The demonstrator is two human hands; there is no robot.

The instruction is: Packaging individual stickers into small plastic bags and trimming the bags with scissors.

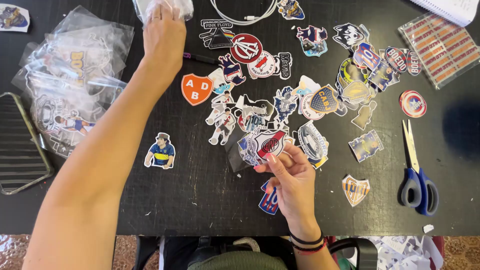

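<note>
Blue-handled scissors (417,175) at right of black bench (200,200); white cable (243,17) at far edge; orange shield sticker (196,89) mid-bench; spiral notebook (452,7) in far right corner.

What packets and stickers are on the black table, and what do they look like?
Pile of clear plastic sticker bags: left side, crinkly, see-through.
Clear bag of red-and-white striped labels: top right, rectangular.
Orange shield sticker: upper middle, beside the left arm.
White shield sticker with red band: held by right hand.
Clear bag: under left hand, top edge.

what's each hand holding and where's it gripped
The right hand pinches a small stack of stickers at its lower edge. The left hand grasps a clear plastic bag by its lower part.
</note>
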